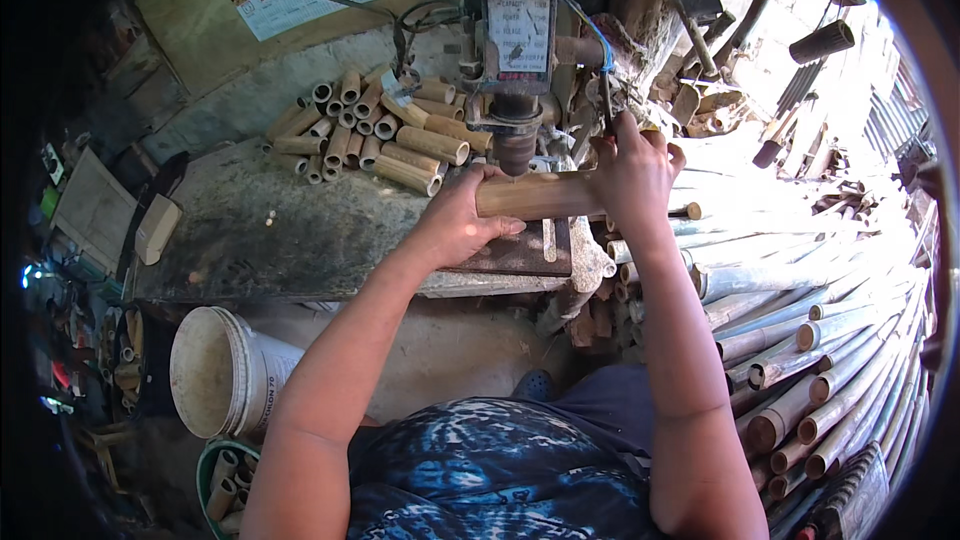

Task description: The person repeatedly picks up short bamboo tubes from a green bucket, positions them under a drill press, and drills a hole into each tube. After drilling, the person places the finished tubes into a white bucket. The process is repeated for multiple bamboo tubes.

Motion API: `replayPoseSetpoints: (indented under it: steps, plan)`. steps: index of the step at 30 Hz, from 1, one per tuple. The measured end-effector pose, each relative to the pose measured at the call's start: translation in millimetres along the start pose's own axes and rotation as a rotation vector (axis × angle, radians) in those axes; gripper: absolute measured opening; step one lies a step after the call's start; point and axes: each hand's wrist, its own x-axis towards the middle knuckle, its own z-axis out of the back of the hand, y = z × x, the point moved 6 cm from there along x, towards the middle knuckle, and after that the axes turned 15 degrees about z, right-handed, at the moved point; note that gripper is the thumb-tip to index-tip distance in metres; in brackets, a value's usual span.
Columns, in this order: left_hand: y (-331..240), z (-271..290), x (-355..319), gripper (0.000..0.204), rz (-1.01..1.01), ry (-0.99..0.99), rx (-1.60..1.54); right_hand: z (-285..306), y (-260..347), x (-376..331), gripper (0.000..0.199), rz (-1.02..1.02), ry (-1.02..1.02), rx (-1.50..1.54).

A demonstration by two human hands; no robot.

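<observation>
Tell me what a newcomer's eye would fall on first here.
Probably the smooth tan cylindrical bamboo piece at the centre, held in the left hand beneath a dark round metal drill chuck. Next come the pile of short tan bamboo tubes on the worn grey flat-topped bench, left of the chuck, and the long round pale bamboo poles fanning out on the right.

Wall (190, 50): tan, upper left of frame; printed calendar (310, 0) against it, upper edge. Workbench (230, 250): top worn, darkly stained, left of centre. Floor (440, 340): grey-brown, lower centre, below workbench. Corrugated sheeting (905, 120): right edge, upper part. Daylight: glaring, upper right; left margin deeply shadowed.
</observation>
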Motion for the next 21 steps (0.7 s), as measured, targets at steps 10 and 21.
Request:
replayPoseSetpoints:
  steps: [10, 21]
  plan:
    - [7.7, -2.1, 3.0, 0.073, -0.062, -0.016, -0.038, 144.7, 13.8, 10.5, 0.010, 0.135, -0.069, 0.235]
    - [58.0, 53.0, -91.8, 0.066, -0.021, -0.072, -0.439, 90.8, -72.6, 172.1, 0.042, 0.048, -0.253, 0.301]
